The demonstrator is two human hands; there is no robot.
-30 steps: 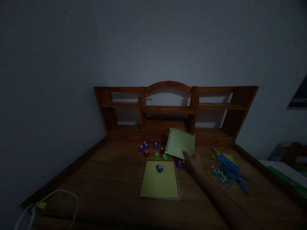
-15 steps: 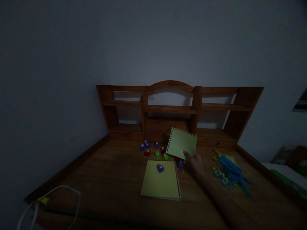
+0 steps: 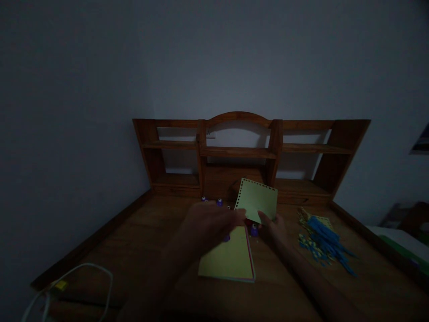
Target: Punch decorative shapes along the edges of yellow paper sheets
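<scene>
My right hand (image 3: 274,229) pinches the lower edge of a pale yellow-green sheet of paper (image 3: 257,197), thumb on its near face. Punched holes run along the sheet's top and left edges. My left hand (image 3: 211,221), smeared by motion, reaches across to the sheet's lower left corner; whether its fingers grip the paper I cannot tell. Under that hand lies a stack of coloured paper (image 3: 229,261), yellow on top, with a small purple one-eyed figure mostly hidden on it. Another purple one-eyed figure (image 3: 254,230) stands beside my right hand. My left hand covers most of the other figures.
A wooden shelf unit (image 3: 237,153) stands along the back of the wooden desk (image 3: 140,241). To the right lies a heap of blue strips (image 3: 324,237) with yellow and blue scraps. A white cable (image 3: 110,277) loops at the front left.
My left hand has come into view from below and reached over the paper stack to the sheet. The right hand still holds the sheet, almost in the same place.
</scene>
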